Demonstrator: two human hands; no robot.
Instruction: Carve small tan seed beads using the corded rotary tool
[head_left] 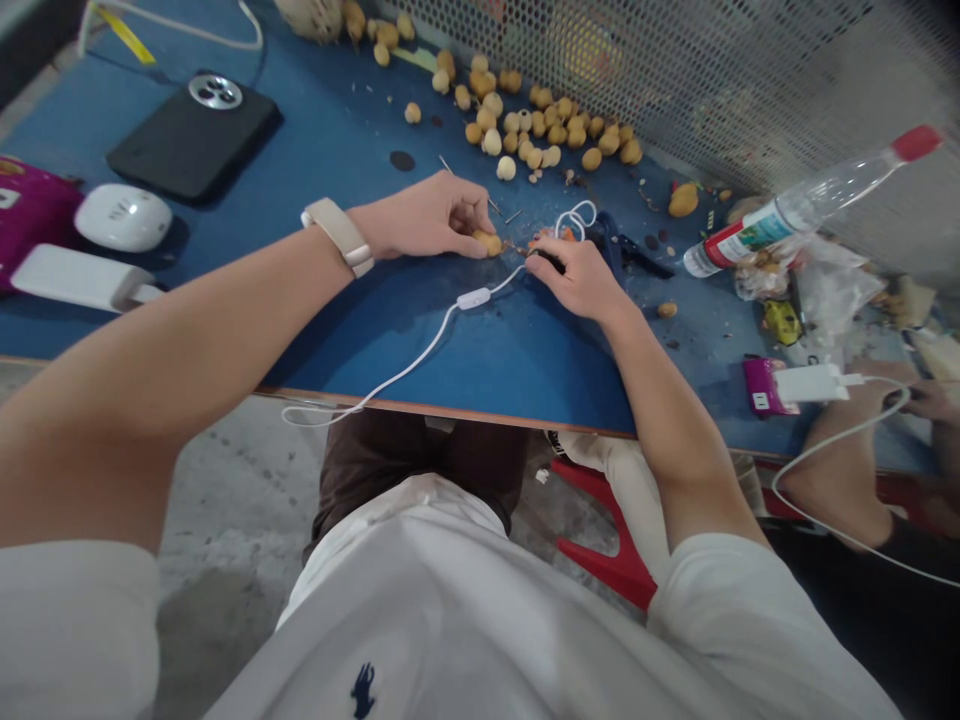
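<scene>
My left hand [442, 215], wearing a beige wristband, pinches a small yellow-brown gourd [489, 243] between thumb and fingers just above the blue table. Close on its right, my right hand [574, 275] is closed around a small dark-handled tool [549, 260]. The tool's thin tip points left at the gourd; whether they touch I cannot tell. A white cord [420, 360] with an inline switch [473, 299] runs from beside my right hand to the table's front edge. Behind the right hand lies a dark blue tool [609, 245], partly hidden.
Several similar gourds [555, 125] lie along the perforated metal screen [675, 70]. A black phone [195, 135] and a white earbud case [122, 217] are at left. On the right, a clear bottle [795, 215] lies tilted among plastic bags, near another person's arm [840, 460].
</scene>
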